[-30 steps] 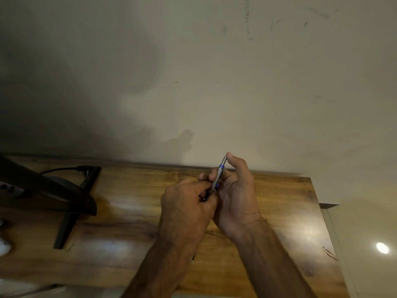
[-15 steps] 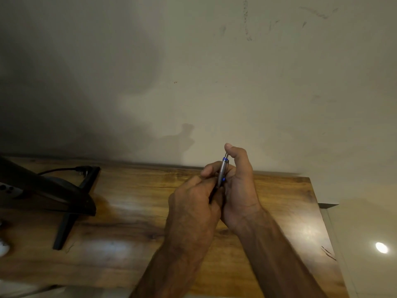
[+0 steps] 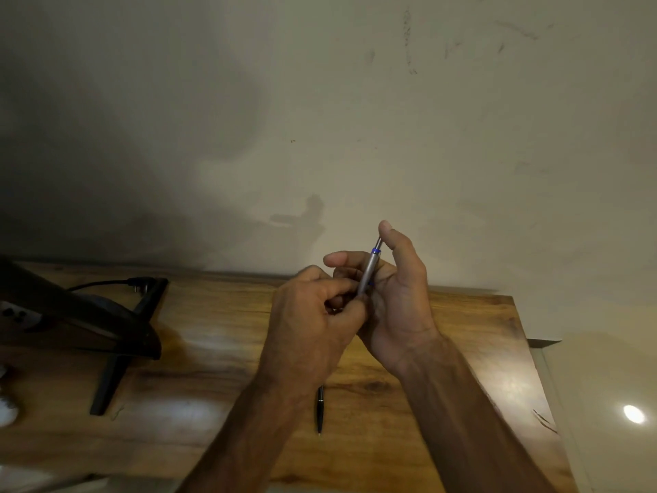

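A silver pen (image 3: 369, 270) with blue rings points up and away, held above the wooden table (image 3: 213, 350). My right hand (image 3: 398, 297) wraps its fingers round the barrel, thumb raised beside the pen's top end. My left hand (image 3: 313, 322) pinches the pen's lower end, which its fingers hide. A second, black pen (image 3: 320, 409) lies flat on the table beneath my left forearm.
A black monitor (image 3: 71, 314) on a black stand (image 3: 121, 350) occupies the table's left side, with a black cable and plug (image 3: 138, 283) behind it. A plain wall rises behind the table. The table's right edge (image 3: 533, 368) borders a glossy floor.
Both hands have risen slightly and drifted right with the silver pen. The black pen on the table has come into sight under my left forearm.
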